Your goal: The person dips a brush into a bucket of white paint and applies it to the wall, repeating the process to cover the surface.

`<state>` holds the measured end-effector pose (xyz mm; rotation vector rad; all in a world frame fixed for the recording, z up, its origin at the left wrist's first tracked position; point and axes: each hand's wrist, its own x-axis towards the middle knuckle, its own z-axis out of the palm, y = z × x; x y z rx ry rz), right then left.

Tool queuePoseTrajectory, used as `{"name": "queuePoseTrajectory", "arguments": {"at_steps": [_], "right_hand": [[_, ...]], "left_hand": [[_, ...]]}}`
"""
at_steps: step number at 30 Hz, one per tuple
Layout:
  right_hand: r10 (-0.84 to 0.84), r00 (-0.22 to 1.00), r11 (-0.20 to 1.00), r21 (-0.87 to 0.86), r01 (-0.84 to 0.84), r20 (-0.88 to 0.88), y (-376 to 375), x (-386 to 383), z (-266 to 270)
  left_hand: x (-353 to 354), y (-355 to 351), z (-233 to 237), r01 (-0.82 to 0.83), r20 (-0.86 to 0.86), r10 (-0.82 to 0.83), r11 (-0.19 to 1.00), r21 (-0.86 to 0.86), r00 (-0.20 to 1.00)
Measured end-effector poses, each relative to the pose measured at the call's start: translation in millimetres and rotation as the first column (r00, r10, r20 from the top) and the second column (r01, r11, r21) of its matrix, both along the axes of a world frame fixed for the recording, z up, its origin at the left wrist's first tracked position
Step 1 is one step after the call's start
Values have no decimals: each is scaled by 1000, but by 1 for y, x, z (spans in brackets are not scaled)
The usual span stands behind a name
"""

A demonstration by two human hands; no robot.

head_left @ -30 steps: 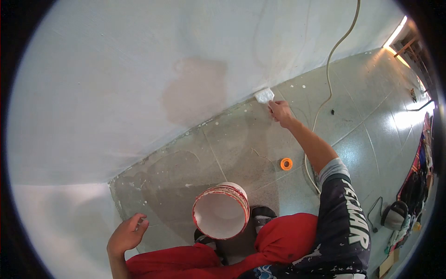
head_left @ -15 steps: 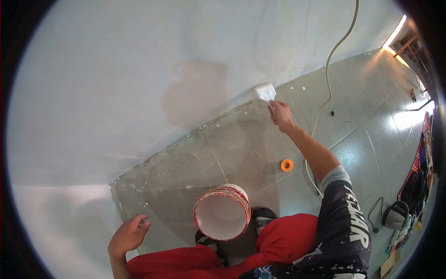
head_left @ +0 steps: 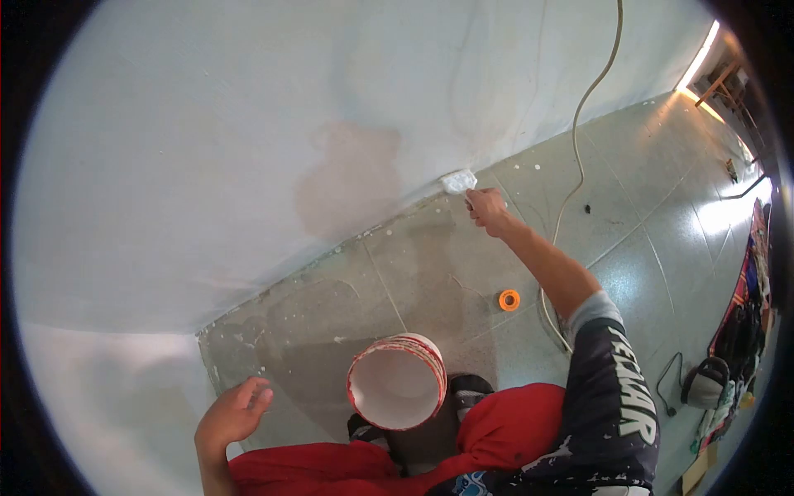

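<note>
A wide paintbrush (head_left: 459, 181), its bristles white with paint, is in my right hand (head_left: 488, 212). My fingers are wrapped round its handle, which is mostly hidden. The bristles touch the foot of the pale wall (head_left: 215, 149), where it meets the tiled floor. My left hand (head_left: 233, 412) hangs at the lower left near my knee, loosely curled with thumb and fingers apart and nothing visible in it. Between my feet stands a white bucket (head_left: 397, 384) with red paint round its rim and white paint inside.
An orange tape roll (head_left: 509, 300) lies on the floor right of the bucket. A long pale cable (head_left: 577, 149) hangs down the wall and runs across the tiles. At the right are a grey corded appliance (head_left: 705, 383) and a pile of cloth (head_left: 748, 289).
My right hand has moved the paintbrush left and down along the wall's foot. My left hand has barely shifted, and the bucket stays in place.
</note>
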<state>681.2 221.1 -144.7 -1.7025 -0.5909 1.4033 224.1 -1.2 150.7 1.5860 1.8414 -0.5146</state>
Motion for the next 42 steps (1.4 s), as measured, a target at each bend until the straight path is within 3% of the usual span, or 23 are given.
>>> {"name": "queuePoseTrajectory", "arguments": {"at_steps": [2, 4, 8, 11, 13, 16, 19, 20, 22, 24, 26, 27, 32, 36, 39, 41, 42], "right_hand": [[-39, 999, 999, 30, 40, -33, -3, 5, 50], [97, 994, 982, 156, -105, 58, -3, 20, 103], [80, 982, 929, 345, -136, 170, -25, 23, 236], [-8, 968, 797, 586, -145, 249, -31, 27, 290], [-41, 980, 737, 668, -104, 197, -31, 30, 311], [-14, 997, 777, 629, -38, 77, -10, 30, 268], [-62, 995, 885, 465, 20, 74, 1, 19, 178], [-1, 1000, 916, 402, 4, -6, -3, 21, 153], [49, 999, 961, 272, -45, -9, -11, 29, 112], [111, 984, 990, 76, -122, 141, -11, 40, 67], [195, 969, 978, -104, -180, 152, -18, 50, 38], [196, 968, 979, -95, -183, 156, -25, 53, 32], [338, 927, 941, -84, -329, 162, -49, 48, 62], [413, 862, 892, 58, -447, 296, -70, 23, 119], [494, 776, 792, 165, -588, 393, -88, -4, 161], [615, 658, 629, 234, -741, 434, -103, -20, 185], [619, 651, 625, 226, -747, 439, -111, -29, 195]], "left_hand": [[-4, 1, -3, 19, 13, -19, 1000, 6, 1000], [-8, 3, -7, 0, 16, 1, 1000, -29, 1000], [-10, 10, -14, 30, 17, -30, 999, -36, 999], [-2, 13, -12, 37, 37, -35, 998, -57, 999], [6, 16, -8, 19, 35, -17, 997, -73, 999], [6, 14, -6, 3, 48, 1, 997, -73, 999], [-4, 8, -10, 29, 38, -28, 999, -40, 999], [-3, 8, -8, 27, 40, -26, 999, -34, 999], [0, 5, -3, 1, 9, -1, 998, -58, 1000], [-10, 1, -8, 21, 23, -20, 999, -43, 1000], [-11, -2, -7, 34, 36, -33, 999, -24, 999], [-6, -3, -3, 45, 28, -44, 999, -20, 999], [3, -4, 1, 39, 31, -38, 999, -29, 999], [8, 1, -6, 178, 39, -177, 984, -29, 983], [17, 9, -11, 270, 97, -270, 963, 13, 958], [25, 16, -16, 308, 134, -309, 951, 35, 941], [27, 19, -21, 327, 156, -328, 944, 36, 932]]}}
